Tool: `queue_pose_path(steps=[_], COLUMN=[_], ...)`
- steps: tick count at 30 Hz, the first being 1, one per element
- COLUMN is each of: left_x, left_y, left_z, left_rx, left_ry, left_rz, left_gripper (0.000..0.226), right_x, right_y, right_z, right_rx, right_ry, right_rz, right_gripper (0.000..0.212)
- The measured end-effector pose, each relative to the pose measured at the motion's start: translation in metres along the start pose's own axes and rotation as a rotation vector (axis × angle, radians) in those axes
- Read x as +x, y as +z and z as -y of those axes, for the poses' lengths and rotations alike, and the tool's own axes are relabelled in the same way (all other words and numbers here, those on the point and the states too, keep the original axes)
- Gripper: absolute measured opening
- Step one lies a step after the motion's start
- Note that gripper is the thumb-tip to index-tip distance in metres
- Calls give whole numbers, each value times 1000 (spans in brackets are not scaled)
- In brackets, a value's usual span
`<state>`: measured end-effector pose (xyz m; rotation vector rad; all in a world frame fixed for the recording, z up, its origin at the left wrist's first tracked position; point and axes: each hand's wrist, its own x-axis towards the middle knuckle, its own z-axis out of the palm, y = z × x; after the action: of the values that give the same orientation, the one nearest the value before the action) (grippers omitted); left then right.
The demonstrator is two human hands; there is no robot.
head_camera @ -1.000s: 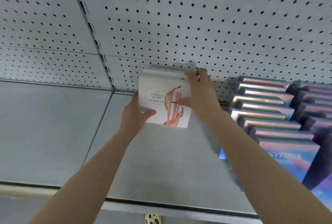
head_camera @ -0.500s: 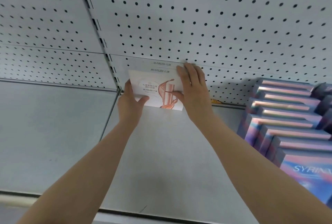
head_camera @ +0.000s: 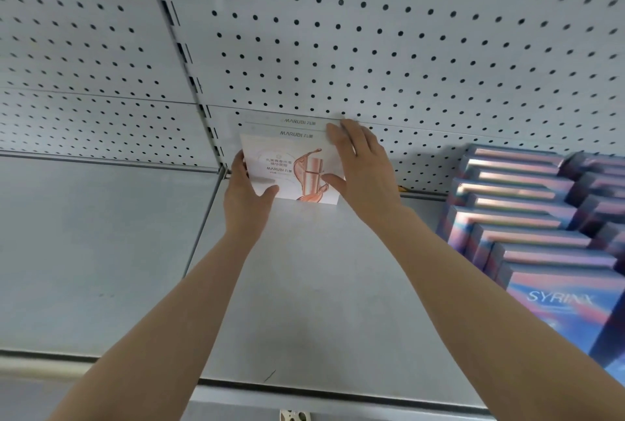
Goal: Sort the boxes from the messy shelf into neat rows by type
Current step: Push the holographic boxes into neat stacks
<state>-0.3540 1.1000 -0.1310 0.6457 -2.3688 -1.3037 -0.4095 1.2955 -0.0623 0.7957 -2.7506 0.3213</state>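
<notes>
A white MARUBI box with a rose-gold bottle picture stands upright at the back of the grey shelf. A second white MARUBI box stands behind it, against the pegboard. My left hand grips the front box at its lower left corner, thumb on its face. My right hand holds its right side, thumb on the face and fingers reaching over the top right corner. A row of blue-pink SYRINX boxes stands at the right, front to back.
A perforated grey pegboard forms the back wall. A second shelf panel adjoins on the left, with a slotted upright between the bays. The shelf's front edge runs along the bottom.
Both hands have carried the white box away from me, up to the pegboard, where it now stands upright in front of the other white box. My right fingers have stretched over its top.
</notes>
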Motion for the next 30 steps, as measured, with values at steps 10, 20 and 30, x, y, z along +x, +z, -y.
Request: queue_pose_path(steps=[10,20,30], left_x=[-96,-214,-233], left_y=[20,121,159], left_z=[-41,-137,-120], left_rx=[-56,-243,-59], left_ry=[-87,130,95], left_rz=[144,675,547], left_gripper=[73,95,144], right_x=[-88,-205,-218], right_y=[-67,-134,-125], right_z=[-32,-157,-182], right_rx=[3,-18,-168], right_ry=[53,280,199], right_rz=[28,234,322], right_gripper=[69,101,131])
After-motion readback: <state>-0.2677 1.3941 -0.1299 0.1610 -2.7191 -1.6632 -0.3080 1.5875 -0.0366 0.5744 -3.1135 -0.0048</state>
